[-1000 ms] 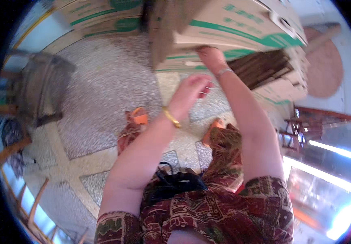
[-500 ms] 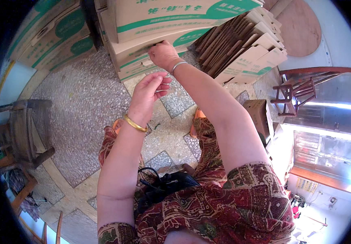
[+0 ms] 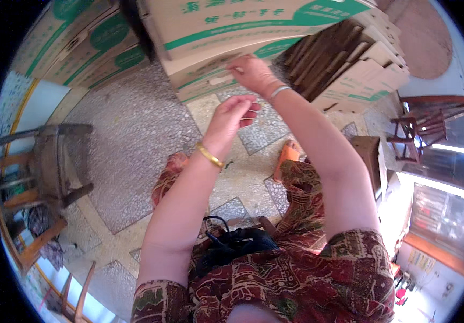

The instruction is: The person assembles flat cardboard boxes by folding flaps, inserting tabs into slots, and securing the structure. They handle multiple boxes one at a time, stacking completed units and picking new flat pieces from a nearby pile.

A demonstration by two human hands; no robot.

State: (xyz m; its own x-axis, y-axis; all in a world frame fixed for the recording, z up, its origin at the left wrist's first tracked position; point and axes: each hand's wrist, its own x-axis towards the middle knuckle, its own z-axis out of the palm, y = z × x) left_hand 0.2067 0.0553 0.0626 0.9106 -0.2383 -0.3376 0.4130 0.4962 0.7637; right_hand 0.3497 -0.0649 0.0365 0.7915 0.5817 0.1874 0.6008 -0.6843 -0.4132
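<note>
My right hand, with a silver bangle at the wrist, is held by the front of a stack of brown cardboard boxes with green print. Its fingers are bent and closed close to the box face; whether they touch it I cannot tell. Nearer me and lower is my left hand, a gold bangle on its wrist. The fingers there are curled with the thumb laid against them. Anything held in either hand is too small or hidden to make out. A larger printed carton lies on top of the stack.
Flattened cardboard boxes lean in a row right of the stack. More printed cartons stand at far left. A wooden chair is at left, a dark stool at right, an open box by my right arm.
My view has swung, so boxes and floor sit further right in the picture. My right hand's fingers have come slightly away from the box's front; my left hand keeps its curled shape.
</note>
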